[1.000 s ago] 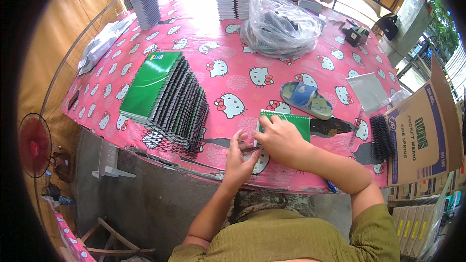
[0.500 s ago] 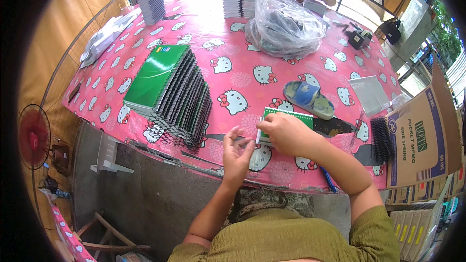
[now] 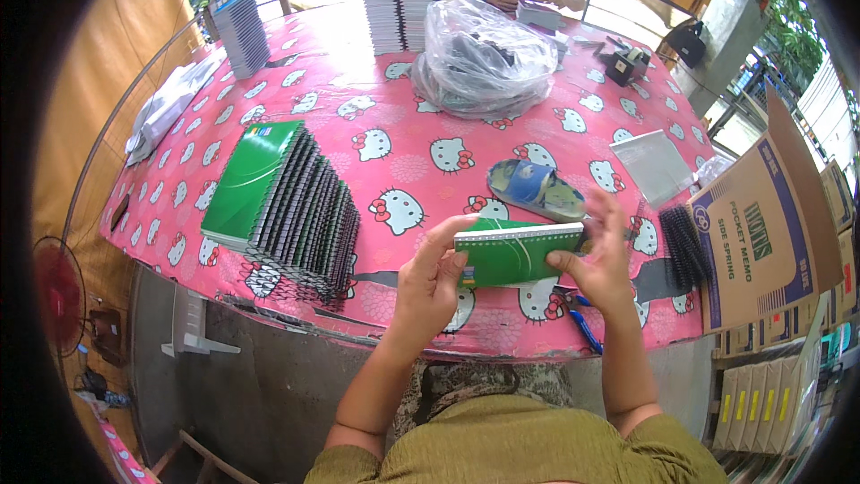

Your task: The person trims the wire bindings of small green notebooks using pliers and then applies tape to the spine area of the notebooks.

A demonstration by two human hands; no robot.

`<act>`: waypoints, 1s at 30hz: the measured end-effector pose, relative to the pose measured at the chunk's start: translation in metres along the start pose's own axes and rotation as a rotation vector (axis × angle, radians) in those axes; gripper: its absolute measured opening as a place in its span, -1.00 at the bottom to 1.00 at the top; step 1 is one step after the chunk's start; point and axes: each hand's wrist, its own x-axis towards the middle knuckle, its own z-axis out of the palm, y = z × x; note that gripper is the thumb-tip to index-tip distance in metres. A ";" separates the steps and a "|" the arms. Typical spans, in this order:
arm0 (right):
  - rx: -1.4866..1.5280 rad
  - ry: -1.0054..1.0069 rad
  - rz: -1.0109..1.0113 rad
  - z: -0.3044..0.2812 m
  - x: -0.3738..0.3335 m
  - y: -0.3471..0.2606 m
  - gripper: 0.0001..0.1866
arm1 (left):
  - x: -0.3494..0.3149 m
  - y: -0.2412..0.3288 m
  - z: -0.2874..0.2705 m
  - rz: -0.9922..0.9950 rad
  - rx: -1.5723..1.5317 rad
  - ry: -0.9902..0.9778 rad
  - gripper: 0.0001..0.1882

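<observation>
Since half a second ago the green notebook (image 3: pixel 518 253) has come up off the pink tablecloth (image 3: pixel 394 139) and now sits lifted at centre frame. The left hand (image 3: pixel 430 282) clasps its left end; the right hand (image 3: pixel 602 255) pinches its right end, upper fingers spread. This looks like checking the spiral edge; next calls for turning it steadily, toward the fanned stack of notebooks (image 3: pixel 287 206) at left.

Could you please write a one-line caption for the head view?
Both hands, left hand and right hand, hold a green notebook above a pink table.
</observation>
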 end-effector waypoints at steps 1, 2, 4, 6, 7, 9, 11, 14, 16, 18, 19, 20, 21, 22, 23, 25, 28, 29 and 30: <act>0.367 -0.051 0.155 -0.001 0.001 0.008 -0.42 | 0.003 0.000 0.000 0.096 0.102 -0.018 -0.61; 0.390 -0.115 0.407 -0.004 -0.002 0.010 -0.57 | 0.010 0.002 -0.002 0.236 0.238 -0.045 -0.62; 0.338 -0.098 0.251 0.008 -0.011 0.019 -0.61 | 0.014 -0.018 -0.001 0.358 0.276 0.013 -0.55; 0.292 -0.084 0.180 0.023 -0.018 0.037 -0.64 | 0.016 -0.032 0.001 0.373 0.316 0.015 -0.47; 0.273 -0.077 0.191 0.030 -0.020 0.045 -0.65 | 0.014 -0.035 0.005 0.324 0.337 -0.015 -0.43; 0.233 -0.083 0.193 0.037 -0.023 0.054 -0.67 | 0.008 -0.034 0.007 0.211 0.369 -0.050 -0.36; 0.169 -0.096 0.186 0.036 -0.027 0.051 -0.69 | 0.004 -0.029 0.009 0.081 0.370 -0.074 -0.30; 0.139 -0.058 0.222 0.039 -0.027 0.057 -0.70 | 0.008 -0.006 0.032 0.237 0.846 0.113 -0.37; 0.011 -0.048 0.145 0.037 -0.025 0.051 -0.70 | 0.013 -0.002 0.041 0.352 1.014 0.171 -0.65; -0.276 -0.217 -0.046 0.007 -0.011 0.042 -0.69 | 0.019 -0.021 0.036 0.315 0.779 0.119 -0.77; -0.415 -0.300 -0.142 -0.015 -0.001 0.043 -0.68 | 0.022 -0.026 0.034 0.297 0.667 0.092 -0.82; -0.465 -0.143 -0.024 -0.039 0.009 0.053 -0.69 | 0.026 -0.021 0.037 0.363 0.678 0.143 -0.88; -0.511 0.014 0.092 -0.071 0.022 0.071 -0.68 | 0.028 -0.020 0.037 0.359 0.664 0.123 -0.88; -0.661 0.197 0.238 -0.113 0.031 0.099 -0.57 | 0.031 -0.018 0.039 0.358 0.644 0.096 -0.88; -0.936 0.397 0.206 -0.148 0.032 0.128 -0.58 | 0.032 -0.017 0.040 0.354 0.628 0.068 -0.88; -1.157 0.351 0.499 -0.165 0.029 0.143 -0.61 | 0.032 -0.018 0.040 0.337 0.618 0.067 -0.89; -0.981 0.293 0.332 -0.174 0.019 0.158 -0.60 | 0.034 -0.017 0.042 0.336 0.602 0.053 -0.89; -0.732 0.231 0.331 -0.154 0.021 0.138 -0.64 | 0.033 -0.019 0.039 0.323 0.612 0.057 -0.89; -0.479 0.161 0.334 -0.119 0.023 0.101 -0.66 | 0.031 -0.020 0.034 0.314 0.620 0.068 -0.88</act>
